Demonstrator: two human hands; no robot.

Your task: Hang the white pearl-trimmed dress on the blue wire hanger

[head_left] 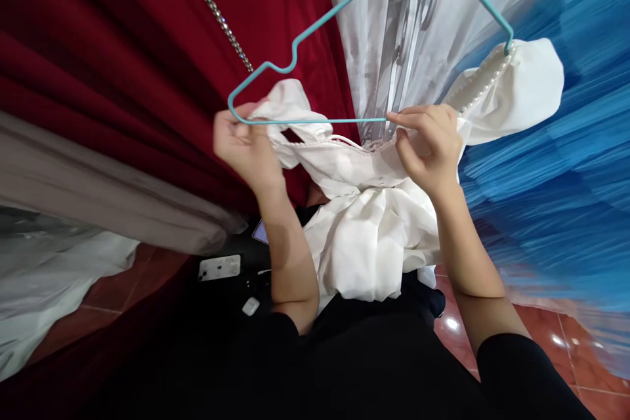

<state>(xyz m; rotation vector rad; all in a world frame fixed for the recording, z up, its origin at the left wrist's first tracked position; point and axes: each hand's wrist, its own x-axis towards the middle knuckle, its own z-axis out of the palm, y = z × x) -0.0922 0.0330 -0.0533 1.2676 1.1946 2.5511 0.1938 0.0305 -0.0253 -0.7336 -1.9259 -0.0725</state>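
Note:
A turquoise clothes hanger (339,8) spans the upper middle of the view. A white dress (374,236) with bead-trimmed edges hangs below it, gathered at the waist. Its right puff sleeve (534,82) sits over the hanger's right end, while the left sleeve (290,98) is off the hanger's left arm. My left hand (249,147) is closed on that sleeve's fabric, beside the hanger's left corner. My right hand (430,144) is closed at the hanger's lower bar, its index finger along the bar and the dress's neckline just behind. Some fingertips are hidden.
Deep red fabric (123,46) hangs at the left, with a glittering chain (216,10) across it. White drapes (364,20) hang behind and blue tulle (551,210) at the right. A phone (219,268) and a small white case (251,306) lie on a black surface.

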